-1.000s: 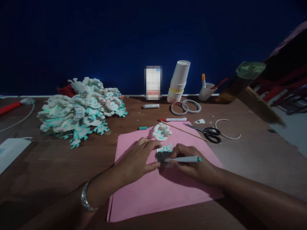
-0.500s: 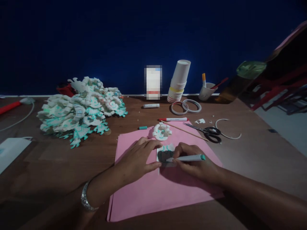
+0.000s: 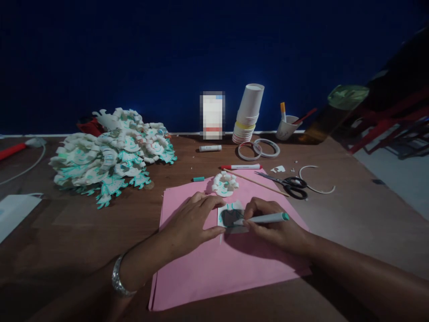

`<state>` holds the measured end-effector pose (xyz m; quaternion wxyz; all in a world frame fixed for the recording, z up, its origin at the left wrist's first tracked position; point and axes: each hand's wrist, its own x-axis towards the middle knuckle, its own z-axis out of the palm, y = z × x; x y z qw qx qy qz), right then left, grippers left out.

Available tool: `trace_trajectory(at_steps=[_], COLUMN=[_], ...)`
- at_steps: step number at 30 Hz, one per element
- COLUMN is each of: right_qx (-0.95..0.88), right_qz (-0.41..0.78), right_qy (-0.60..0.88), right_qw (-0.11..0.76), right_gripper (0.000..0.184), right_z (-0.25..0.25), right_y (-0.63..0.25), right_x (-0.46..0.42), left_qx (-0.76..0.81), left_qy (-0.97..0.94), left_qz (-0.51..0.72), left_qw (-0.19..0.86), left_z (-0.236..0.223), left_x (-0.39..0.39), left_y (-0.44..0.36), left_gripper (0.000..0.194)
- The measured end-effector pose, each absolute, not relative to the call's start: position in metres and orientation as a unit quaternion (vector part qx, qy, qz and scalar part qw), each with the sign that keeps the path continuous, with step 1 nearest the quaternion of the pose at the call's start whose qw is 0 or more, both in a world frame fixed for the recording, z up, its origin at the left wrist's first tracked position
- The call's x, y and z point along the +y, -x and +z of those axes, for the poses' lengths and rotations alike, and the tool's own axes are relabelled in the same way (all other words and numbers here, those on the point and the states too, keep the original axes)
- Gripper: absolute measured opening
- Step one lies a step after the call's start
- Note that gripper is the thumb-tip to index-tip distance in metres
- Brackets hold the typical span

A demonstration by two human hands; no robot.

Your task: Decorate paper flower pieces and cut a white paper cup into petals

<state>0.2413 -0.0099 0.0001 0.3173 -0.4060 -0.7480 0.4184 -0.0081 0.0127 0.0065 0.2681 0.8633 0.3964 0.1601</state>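
Observation:
In my right hand (image 3: 276, 226) a green marker pen (image 3: 268, 218) is pinched, its cap end pointing right and its tip low over a small white paper piece (image 3: 232, 227). Green lines show on that piece; the hand's shadow darkens part of it. My left hand (image 3: 197, 219) lies with thumb and fingers spread, their tips at the piece's left edge. Under both hands are pink paper sheets (image 3: 201, 273). Just beyond sits a paper face with curled white strips (image 3: 225, 184) around it.
A pile of similar paper figures (image 3: 110, 156) is at left. Behind are stacked paper cups (image 3: 250, 109), tape rings (image 3: 267, 148) and a cup with pens (image 3: 288, 128). Scissors (image 3: 293, 185), a thin stick (image 3: 258, 182), a red marker (image 3: 241, 167) and a green cap (image 3: 199, 179) lie nearby.
The marker and my right hand have shifted slightly right over the white paper piece. My left hand stays at its edge. The whole view has moved a little.

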Motion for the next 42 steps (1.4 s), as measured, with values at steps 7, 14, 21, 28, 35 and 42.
trace_trajectory(at_steps=[7, 14, 21, 28, 35, 42], right_qx=[-0.755, -0.754, -0.725, -0.721, -0.737, -0.723], right_qz=[0.42, 0.424, 0.448, 0.454, 0.442, 0.455], right_qy=[0.402, 0.397, 0.4, 0.401, 0.394, 0.4], right_qw=[0.304, 0.308, 0.336, 0.338, 0.324, 0.332], right_gripper=[0.008, 0.009, 0.015, 0.015, 0.012, 0.014], right_z=[0.0001, -0.0015, 0.0015, 0.0018, -0.0003, -0.0002], right_y=[-0.2428, -0.2427, -0.2451, -0.2471, -0.2464, -0.2474], right_x=[-0.0096, -0.0074, -0.0073, -0.0067, -0.0068, -0.007], left_qx=[0.397, 0.356, 0.335, 0.336, 0.337, 0.335], left_qy=[-0.864, -0.888, -0.908, -0.907, -0.909, -0.908], left_qz=[0.159, 0.142, 0.126, 0.134, 0.123, 0.133], left_qw=[0.265, 0.256, 0.215, 0.213, 0.211, 0.213], left_z=[0.0071, 0.0102, 0.0089, 0.0088, 0.01, 0.0073], left_x=[0.0127, 0.0148, 0.0162, 0.0156, 0.016, 0.0159], left_y=[0.0075, 0.0075, 0.0081, 0.0074, 0.0069, 0.0086], left_gripper=[0.051, 0.032, 0.029, 0.028, 0.029, 0.029])
